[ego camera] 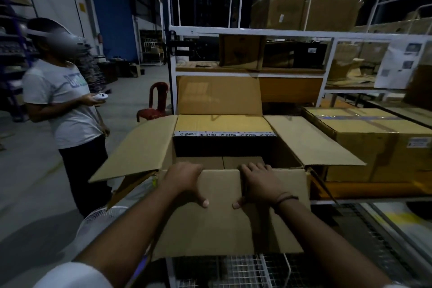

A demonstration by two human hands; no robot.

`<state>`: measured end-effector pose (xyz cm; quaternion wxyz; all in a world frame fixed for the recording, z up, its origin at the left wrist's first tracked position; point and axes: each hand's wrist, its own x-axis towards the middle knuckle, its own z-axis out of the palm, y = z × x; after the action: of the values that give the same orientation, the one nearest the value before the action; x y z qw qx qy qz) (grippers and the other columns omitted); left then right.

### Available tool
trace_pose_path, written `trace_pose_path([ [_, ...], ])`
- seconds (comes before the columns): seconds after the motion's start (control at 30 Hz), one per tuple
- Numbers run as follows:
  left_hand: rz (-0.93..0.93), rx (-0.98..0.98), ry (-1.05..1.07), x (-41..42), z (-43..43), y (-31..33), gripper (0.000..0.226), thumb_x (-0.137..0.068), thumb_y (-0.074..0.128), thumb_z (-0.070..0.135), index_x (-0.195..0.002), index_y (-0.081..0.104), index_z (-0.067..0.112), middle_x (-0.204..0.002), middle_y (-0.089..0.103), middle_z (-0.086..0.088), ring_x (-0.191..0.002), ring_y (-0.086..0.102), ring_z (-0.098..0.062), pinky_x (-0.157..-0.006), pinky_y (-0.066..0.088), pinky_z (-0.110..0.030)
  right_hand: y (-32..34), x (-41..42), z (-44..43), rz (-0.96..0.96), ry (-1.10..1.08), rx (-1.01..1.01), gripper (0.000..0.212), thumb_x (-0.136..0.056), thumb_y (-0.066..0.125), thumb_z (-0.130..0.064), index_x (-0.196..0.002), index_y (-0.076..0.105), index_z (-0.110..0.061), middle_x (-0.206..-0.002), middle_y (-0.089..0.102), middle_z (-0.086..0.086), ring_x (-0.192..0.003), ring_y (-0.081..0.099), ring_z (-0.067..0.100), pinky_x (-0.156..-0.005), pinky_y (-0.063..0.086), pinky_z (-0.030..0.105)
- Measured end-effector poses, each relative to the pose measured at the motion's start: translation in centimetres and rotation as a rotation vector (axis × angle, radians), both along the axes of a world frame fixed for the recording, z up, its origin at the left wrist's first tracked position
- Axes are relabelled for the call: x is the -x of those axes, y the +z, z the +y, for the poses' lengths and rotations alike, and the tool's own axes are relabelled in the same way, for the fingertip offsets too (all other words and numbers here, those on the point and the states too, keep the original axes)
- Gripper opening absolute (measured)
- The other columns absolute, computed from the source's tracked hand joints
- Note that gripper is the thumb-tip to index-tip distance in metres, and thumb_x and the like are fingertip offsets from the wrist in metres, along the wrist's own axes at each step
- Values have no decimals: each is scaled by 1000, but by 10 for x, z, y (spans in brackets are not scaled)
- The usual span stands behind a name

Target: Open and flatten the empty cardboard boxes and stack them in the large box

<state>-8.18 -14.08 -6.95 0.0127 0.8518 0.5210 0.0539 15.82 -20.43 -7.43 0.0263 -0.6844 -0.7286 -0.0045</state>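
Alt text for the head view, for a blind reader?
The left hand and right hand grip the top edge of a flat cardboard panel at the near side of a large open box, fingers curled over it. A second person stands at left holding a white controller.

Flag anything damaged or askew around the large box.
The large box has a left flap that sags outward, and its near end looks creased and buckled. The flattened cardboard, gripped by the left hand and right hand, looks intact. Nothing else stands out.
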Motion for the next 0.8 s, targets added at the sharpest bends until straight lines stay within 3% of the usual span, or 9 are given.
trace_pose_path([
  [0.1,32,53,-12,-3,1,6,78,-54,91,64,-118,60,33,-115,68,7,-103,61,-17,-87,51,-38,20,-7,4,156,-5,103,77,-76,86,-47,-140,50,-25,-134,62,1,-127,55,23,-114,38,46],
  [0.17,23,23,-16,-4,0,3,79,-55,90,64,-121,60,33,-117,69,6,-105,62,-18,-89,51,-38,22,-7,7,158,-26,101,68,-78,85,-45,-135,55,-24,-129,65,1,-124,58,23,-112,42,44],
  [0.33,15,-84,-16,-1,-3,-6,82,-51,87,73,-116,60,31,-111,71,3,-100,65,-21,-85,55,-39,5,-3,6,39,-45,-46,65,-77,82,-54,-129,57,-24,-123,66,0,-119,58,21,-113,35,43],
  [0.47,3,-22,-50,4,-1,1,81,-49,84,76,-113,60,33,-110,71,4,-99,65,-21,-85,56,-41,1,-11,6,60,-12,-28,77,-76,81,-60,-137,52,-24,-129,65,1,-124,57,23,-116,33,46],
  [0.57,-42,122,-64,11,5,9,70,-54,88,64,-113,63,34,-111,71,7,-100,65,-18,-87,56,-42,11,-23,7,140,7,83,83,-77,81,-56,-145,45,-26,-136,59,1,-130,50,24,-117,31,48],
  [0.67,-36,272,-20,14,11,16,58,-61,94,45,-109,66,30,-106,71,6,-95,67,-16,-86,58,-42,17,-36,10,213,13,174,71,-79,84,-44,-140,50,-28,-134,62,-2,-131,51,24,-116,31,50],
  [0.8,-34,187,24,16,12,10,56,-59,94,49,-102,64,29,-100,68,5,-89,64,-16,-76,56,-38,19,-34,10,205,-32,124,68,-80,84,-41,-139,54,-27,-134,63,-2,-130,52,23,-113,35,45],
])
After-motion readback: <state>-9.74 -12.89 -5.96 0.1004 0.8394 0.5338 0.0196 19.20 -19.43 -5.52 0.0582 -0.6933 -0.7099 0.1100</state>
